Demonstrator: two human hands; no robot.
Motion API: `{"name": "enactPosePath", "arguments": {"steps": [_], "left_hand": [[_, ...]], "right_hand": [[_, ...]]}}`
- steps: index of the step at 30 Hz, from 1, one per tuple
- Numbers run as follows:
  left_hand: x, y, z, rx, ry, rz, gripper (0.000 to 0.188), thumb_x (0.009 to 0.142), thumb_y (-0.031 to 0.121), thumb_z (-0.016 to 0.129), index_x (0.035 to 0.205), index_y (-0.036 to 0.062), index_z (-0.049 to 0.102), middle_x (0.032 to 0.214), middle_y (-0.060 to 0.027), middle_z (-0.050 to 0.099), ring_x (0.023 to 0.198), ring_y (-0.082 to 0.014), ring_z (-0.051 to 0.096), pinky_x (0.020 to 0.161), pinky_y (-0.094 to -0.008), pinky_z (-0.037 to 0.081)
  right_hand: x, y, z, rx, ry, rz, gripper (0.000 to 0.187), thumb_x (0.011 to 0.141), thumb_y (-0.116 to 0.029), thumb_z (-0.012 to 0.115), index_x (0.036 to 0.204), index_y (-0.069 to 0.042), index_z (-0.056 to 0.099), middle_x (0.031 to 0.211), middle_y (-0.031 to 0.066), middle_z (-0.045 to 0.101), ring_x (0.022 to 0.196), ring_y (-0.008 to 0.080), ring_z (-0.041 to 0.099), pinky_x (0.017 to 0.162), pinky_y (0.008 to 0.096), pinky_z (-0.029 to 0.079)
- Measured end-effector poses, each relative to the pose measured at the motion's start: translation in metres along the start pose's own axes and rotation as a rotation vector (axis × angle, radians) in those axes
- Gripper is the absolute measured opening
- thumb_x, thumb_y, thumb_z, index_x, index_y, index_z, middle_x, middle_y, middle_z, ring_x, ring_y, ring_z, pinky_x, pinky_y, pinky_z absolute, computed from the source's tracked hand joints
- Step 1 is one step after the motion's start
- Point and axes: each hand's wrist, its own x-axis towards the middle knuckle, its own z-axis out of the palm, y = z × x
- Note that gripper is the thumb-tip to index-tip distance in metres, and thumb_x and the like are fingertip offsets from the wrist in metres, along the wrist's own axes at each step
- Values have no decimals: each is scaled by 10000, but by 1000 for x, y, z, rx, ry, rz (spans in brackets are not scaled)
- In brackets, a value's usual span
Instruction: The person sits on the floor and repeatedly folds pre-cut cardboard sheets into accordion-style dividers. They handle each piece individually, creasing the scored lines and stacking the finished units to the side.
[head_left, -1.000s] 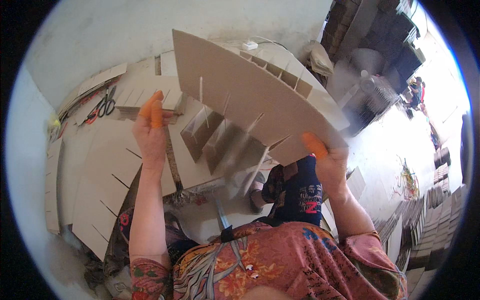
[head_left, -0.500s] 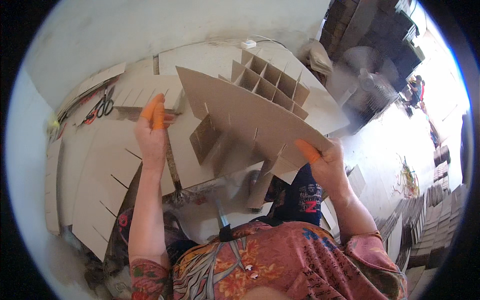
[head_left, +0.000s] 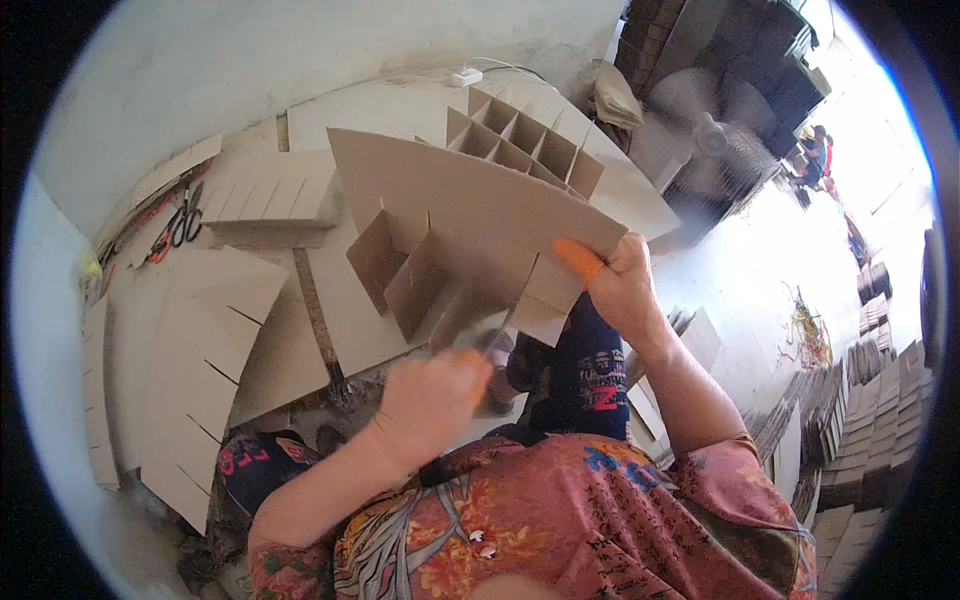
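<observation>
Brown cardboard dividers (head_left: 465,200) slant over the table (head_left: 635,200), one end pinched in my right hand (head_left: 625,285), but my left hand (head_left: 435,395) looks so blurry I can't tell if it's closed.

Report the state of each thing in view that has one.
Sheet: slotted, aslant, held at its right end.
Right hand: closed on the sheet.
Left hand: blurred, grip unclear.
Grid: assembled, cells open upward.
Stack: piled flat, slotted on top.
Scissors: lying down, blades unclear.
Fan: blurred blades, apparently running.
</observation>
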Motion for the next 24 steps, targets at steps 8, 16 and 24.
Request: {"name": "enactPosePath", "arguments": {"steps": [8, 16, 24], "left_hand": [[28, -13, 6, 28, 200, -84, 173, 861, 200, 644, 760, 60, 643, 704, -150, 630, 589, -353, 619, 514, -425, 488], [38, -17, 13, 55, 198, -46, 149, 854, 173, 646, 763, 58, 615, 717, -139, 625, 607, -335, 628, 508, -423, 485], [43, -16, 13, -29, 203, -24, 167, 854, 184, 663, 843, 18, 651, 752, -158, 623, 612, -341, 625, 527, -409, 488]], "right_hand": [[-3, -25, 4, -117, -9, -25, 299, 867, -210, 683, 748, 63, 654, 569, 204, 567, 509, 108, 507, 471, 346, 434], [-12, -15, 8, -57, -10, 4, 244, 881, -197, 658, 866, 46, 677, 655, 228, 615, 550, 149, 564, 546, 368, 478], [-30, 51, 23, -196, 15, -132, 78, 841, -103, 672, 843, -25, 665, 713, 197, 614, 638, 383, 615, 555, 404, 478]]}}
